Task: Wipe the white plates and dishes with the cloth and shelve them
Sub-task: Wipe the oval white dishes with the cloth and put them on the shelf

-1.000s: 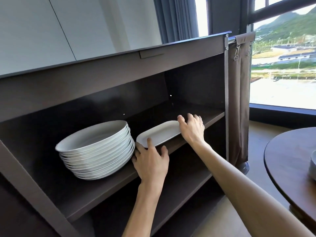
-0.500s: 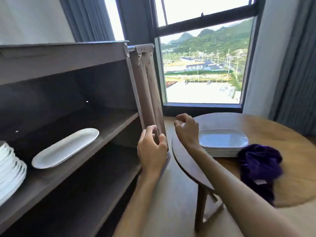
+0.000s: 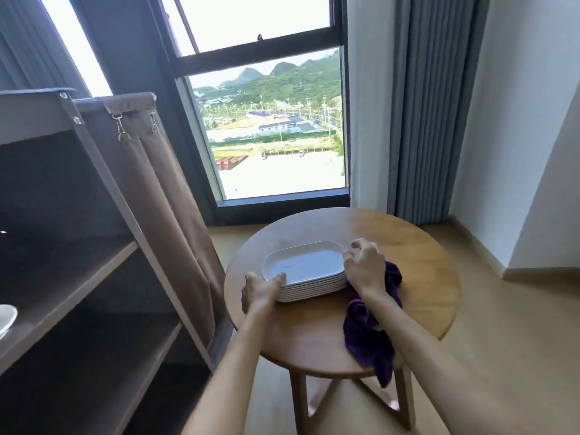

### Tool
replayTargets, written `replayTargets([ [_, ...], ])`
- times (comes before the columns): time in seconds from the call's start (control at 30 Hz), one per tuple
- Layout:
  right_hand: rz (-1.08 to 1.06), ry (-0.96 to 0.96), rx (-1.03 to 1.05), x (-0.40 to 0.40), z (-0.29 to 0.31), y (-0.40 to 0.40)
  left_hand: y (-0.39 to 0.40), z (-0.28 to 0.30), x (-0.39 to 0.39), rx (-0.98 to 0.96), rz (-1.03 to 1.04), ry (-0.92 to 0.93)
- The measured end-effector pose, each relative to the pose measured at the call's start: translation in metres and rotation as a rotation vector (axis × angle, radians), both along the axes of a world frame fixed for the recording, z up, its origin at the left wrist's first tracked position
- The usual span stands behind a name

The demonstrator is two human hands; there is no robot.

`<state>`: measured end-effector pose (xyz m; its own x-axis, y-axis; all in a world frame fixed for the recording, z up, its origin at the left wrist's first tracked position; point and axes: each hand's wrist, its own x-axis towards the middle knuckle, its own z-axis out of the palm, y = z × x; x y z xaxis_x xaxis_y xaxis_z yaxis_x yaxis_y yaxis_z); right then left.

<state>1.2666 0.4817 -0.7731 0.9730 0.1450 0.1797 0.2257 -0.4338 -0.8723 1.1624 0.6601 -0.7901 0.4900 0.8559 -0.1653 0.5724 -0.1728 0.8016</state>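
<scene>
Shelving [image 3: 72, 277] in dark brown stood at the far left, its two boards in view; on the upper board only the white rim of a dish [image 3: 7, 318] showed at the picture's edge, and what else lay there could not be told. Beside it hung a brown fabric bag [image 3: 163, 215] clipped to the frame, its inside hidden.

To the right, the round wooden table [image 3: 417, 262] carried a stack of white oblong dishes [image 3: 306, 279], perhaps eight or so, though the edges blurred together. The left hand [image 3: 262, 290] touched the near-left corner of the stack, thumb lying over the rim of the top dish and fingers hidden below it. The right hand [image 3: 365, 268] sat at the right end, its fingers curled at the rim of the top dish; whether they had closed on it I could not tell.

These dishes looked stiff, glazed, slick and breakable. One alone should be light; the whole stack would be heavy. The sound hold seemed the two short ends, thumbs over the rim and fingers beneath, lifting only the top one.

Just right of the stack, partly under the right wrist, lay the crumpled purple cloth [image 3: 367, 337], soft and limp, one end drooping over the table's edge.
</scene>
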Motion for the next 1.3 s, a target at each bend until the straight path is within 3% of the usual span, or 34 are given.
replayTargets([
  [0.13,0.022,0.038,-0.177,0.013,0.008,-0.006,0.012,-0.002,0.004,-0.042,-0.009,-0.060],
  [0.27,0.097,0.154,-0.490,0.013,0.011,-0.006,0.020,0.009,0.003,0.008,0.024,-0.152],
  [0.37,0.105,0.226,-0.506,0.015,0.010,-0.005,0.023,0.022,0.002,0.045,0.055,-0.247],
  [0.57,-0.087,0.273,-0.416,0.013,-0.011,-0.006,0.015,0.050,-0.005,-0.485,0.128,-0.583],
  [0.73,-0.203,0.203,-0.325,0.010,-0.021,-0.017,-0.002,0.045,-0.025,-0.668,0.120,-0.694],
  [0.83,-0.245,0.180,-0.054,0.007,-0.013,-0.019,-0.015,0.039,-0.030,-0.724,0.119,-0.758],
  [0.93,-0.300,0.031,0.273,-0.005,0.014,-0.014,-0.033,0.033,-0.026,-0.713,0.068,-0.802],
  [1.07,-0.076,-0.188,0.401,-0.023,0.063,-0.003,-0.052,0.031,-0.014,-0.619,0.005,-0.766],
  [1.17,0.132,-0.275,0.314,-0.039,0.083,0.011,-0.065,0.036,-0.010,-0.659,-0.047,-0.785],
  [1.3,0.418,-0.244,0.163,-0.054,0.077,0.026,-0.075,0.043,-0.010,-0.703,-0.116,-0.862],
])
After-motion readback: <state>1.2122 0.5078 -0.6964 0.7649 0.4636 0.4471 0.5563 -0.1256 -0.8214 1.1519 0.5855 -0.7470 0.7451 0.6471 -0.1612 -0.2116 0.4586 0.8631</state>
